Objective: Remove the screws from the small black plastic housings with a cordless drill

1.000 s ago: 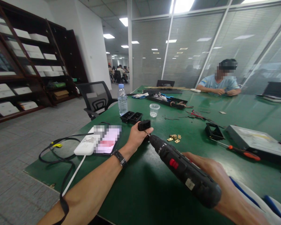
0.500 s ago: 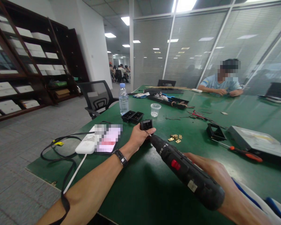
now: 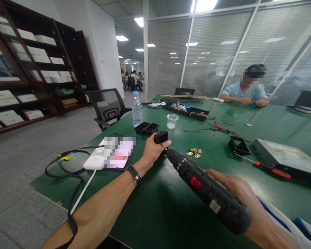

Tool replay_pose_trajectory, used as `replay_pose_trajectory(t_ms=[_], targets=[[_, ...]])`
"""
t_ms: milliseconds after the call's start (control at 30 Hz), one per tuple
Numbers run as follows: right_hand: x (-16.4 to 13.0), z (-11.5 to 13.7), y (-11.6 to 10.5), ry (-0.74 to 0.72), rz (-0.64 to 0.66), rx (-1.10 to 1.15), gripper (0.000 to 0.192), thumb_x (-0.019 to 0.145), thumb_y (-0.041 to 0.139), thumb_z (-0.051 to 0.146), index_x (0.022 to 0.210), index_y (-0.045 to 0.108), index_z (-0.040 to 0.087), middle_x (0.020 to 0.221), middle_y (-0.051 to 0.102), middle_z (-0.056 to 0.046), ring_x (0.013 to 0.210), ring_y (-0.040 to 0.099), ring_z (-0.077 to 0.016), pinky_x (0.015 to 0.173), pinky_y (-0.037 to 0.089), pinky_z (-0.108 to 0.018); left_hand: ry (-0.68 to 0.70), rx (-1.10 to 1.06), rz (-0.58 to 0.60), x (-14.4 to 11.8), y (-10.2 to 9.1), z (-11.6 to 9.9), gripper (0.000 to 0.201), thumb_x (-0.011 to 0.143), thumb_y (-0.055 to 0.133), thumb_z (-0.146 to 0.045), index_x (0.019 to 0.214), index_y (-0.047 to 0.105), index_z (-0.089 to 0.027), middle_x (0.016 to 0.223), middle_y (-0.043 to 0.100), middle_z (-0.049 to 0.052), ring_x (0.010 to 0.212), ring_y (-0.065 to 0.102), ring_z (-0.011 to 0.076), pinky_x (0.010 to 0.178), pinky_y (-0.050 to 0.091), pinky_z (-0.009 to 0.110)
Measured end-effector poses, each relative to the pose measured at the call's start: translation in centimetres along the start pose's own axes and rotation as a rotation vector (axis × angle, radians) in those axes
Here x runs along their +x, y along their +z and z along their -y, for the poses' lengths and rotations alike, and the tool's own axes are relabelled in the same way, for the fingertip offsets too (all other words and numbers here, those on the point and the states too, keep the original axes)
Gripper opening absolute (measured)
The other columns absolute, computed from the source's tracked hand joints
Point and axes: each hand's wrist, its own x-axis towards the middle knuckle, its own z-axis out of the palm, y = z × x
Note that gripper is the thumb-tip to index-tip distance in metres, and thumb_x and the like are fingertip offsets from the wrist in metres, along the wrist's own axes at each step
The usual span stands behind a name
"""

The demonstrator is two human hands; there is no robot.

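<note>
My left hand (image 3: 152, 151) pinches the small black part (image 3: 161, 137) on the green surface (image 3: 155, 204), while my right hand (image 3: 238, 193) closes around the electric screwdriver (image 3: 208, 192), whose long axis points up-left, tip touching the part.

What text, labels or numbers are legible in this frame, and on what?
No text reads clearly.
Electric screwdriver: white markings by its nose and a pale sticker near its rear, too small to read.
Water bottle: label blurred.
Phone screen: pixelated, unreadable.
White boxes on the shelves: no legible print.
Flat grey device: faint surface marks, unreadable.
</note>
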Motion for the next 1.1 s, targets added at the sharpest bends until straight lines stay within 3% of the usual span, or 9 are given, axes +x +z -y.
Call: replay_pose_trajectory(t_ms=[167, 433, 600, 900, 1100], targets=[[-0.02, 0.26, -0.09, 0.003, -0.015, 0.013, 0.026, 0.079, 0.052, 0.034, 0.102, 0.062, 0.027, 0.088, 0.071, -0.002, 0.079, 0.067, -0.0217, 0.066, 0.046, -0.032, -0.030, -0.012, -0.011, 0.11, -0.16, 0.15, 0.039, 0.062, 0.084, -0.035, 0.088, 0.064, -0.015, 0.075, 0.059, -0.002, 0.066, 0.051, 0.0098, 0.063, 0.042, 0.024], [-0.03, 0.25, 0.14, -0.012, -0.034, -0.005, 0.018, 0.082, 0.048, 0.035, 0.088, 0.062, 0.024, 0.078, 0.070, -0.002, 0.070, 0.066, -0.0202, 0.061, 0.044, -0.030, 0.028, 0.021, -0.005, 0.10, -0.14, 0.10, 0.037, 0.063, 0.083, -0.035, 0.087, 0.064, -0.015, 0.077, 0.059, -0.002, 0.069, 0.050, 0.0102, 0.064, 0.041, 0.023], [-0.01, 0.51, 0.03, -0.008, -0.044, 0.022, 0.025, 0.078, 0.052, 0.032, 0.099, 0.064, 0.026, 0.085, 0.072, -0.002, 0.075, 0.067, -0.0205, 0.063, 0.047, -0.029, -0.035, -0.036, -0.017, -0.04, 0.09, -0.06, 0.039, 0.059, 0.085, -0.036, 0.084, 0.063, -0.015, 0.074, 0.060, -0.003, 0.065, 0.051, 0.0095, 0.063, 0.042, 0.024], [0.06, 0.27, 0.04, -0.002, 0.001, -0.019, 0.019, 0.080, 0.053, 0.033, 0.093, 0.065, 0.026, 0.086, 0.072, -0.002, 0.077, 0.068, -0.0222, 0.068, 0.049, -0.032, -0.156, -0.102, 0.000, -0.29, 0.40, -0.34, 0.045, 0.056, 0.088, -0.035, 0.087, 0.063, -0.014, 0.075, 0.065, 0.001, 0.065, 0.058, 0.0125, 0.061, 0.046, 0.026], [0.04, 0.49, -0.15, -0.017, -0.017, -0.022, 0.026, 0.075, 0.056, 0.031, 0.099, 0.066, 0.028, 0.083, 0.072, -0.002, 0.075, 0.068, -0.0226, 0.063, 0.048, -0.030, -0.141, -0.097, 0.014, -0.41, 0.51, -0.37, 0.044, 0.057, 0.087, -0.035, 0.086, 0.062, -0.014, 0.077, 0.064, 0.001, 0.067, 0.058, 0.0128, 0.061, 0.047, 0.026]])
